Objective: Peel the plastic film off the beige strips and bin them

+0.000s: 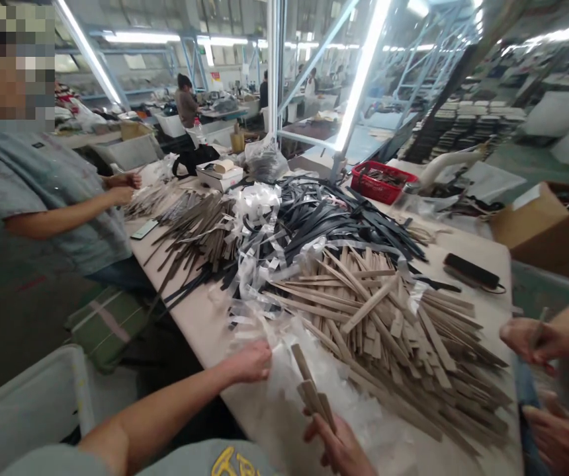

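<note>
Under long strip lights in a busy workshop, we are leaning over a long bench (478,241) heaped with strips. Our right hand (339,446) is closing its grip on about three short wooden strips (311,395), which are sticking up out of the fingers, just beside a big pile of pale wooden strips (378,324). Our left hand (249,362) is lying on a clear plastic bag (289,387), fingers curled, though we cannot tell whether its grip is pinching the plastic. That bag is spreading across the bench between our two hands and touching the pile. Beyond it, we are seeing a heap of dark strips (344,221), a heap of grey-brown strips (200,241) and tangled white ribbon (255,228). Two co-workers are working at this bench: one on the left, with hands (123,186) near the grey-brown strips, and one on the right, with a hand (532,337) holding a thin strip. One red basket (381,182) and one white box (219,177) are sitting farther along. Yellow lettering (235,463) on our shirt is showing, but it is cut off and we cannot read it.
</note>
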The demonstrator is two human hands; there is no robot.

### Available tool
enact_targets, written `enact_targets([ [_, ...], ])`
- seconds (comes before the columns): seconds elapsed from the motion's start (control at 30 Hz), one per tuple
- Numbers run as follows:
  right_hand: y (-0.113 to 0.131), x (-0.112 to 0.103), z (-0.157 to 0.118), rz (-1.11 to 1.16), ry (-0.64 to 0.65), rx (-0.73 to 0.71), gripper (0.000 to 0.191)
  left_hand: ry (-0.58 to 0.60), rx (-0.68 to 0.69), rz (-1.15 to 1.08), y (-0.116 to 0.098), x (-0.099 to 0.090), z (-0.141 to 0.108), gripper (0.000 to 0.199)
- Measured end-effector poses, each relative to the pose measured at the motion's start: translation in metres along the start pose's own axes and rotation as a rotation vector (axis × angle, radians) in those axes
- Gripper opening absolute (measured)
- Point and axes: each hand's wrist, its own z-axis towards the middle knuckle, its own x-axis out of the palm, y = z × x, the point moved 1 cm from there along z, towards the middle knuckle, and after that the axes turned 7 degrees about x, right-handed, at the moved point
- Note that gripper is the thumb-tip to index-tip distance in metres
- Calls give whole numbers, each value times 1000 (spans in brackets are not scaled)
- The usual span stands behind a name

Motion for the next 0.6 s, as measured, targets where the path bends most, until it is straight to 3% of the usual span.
enact_targets([
  [0.13,23,-6,-29,397,-32,14,80,51,61,42,23,-33,-7,28],
  [0.23,58,-6,-39,420,-169,39,78,52,75,46,44,-63,-16,12],
  [0.33,105,9,-31,361,-306,69,69,2,47,-2,56,-93,-19,28],
  [0.4,137,27,-17,304,-357,64,61,-27,49,-244,53,-108,-19,28],
  [0.5,178,58,10,245,-397,50,50,27,77,-791,34,-120,-17,32],
  [0.6,199,83,30,239,-444,54,42,84,100,-1019,18,-125,-14,26],
])
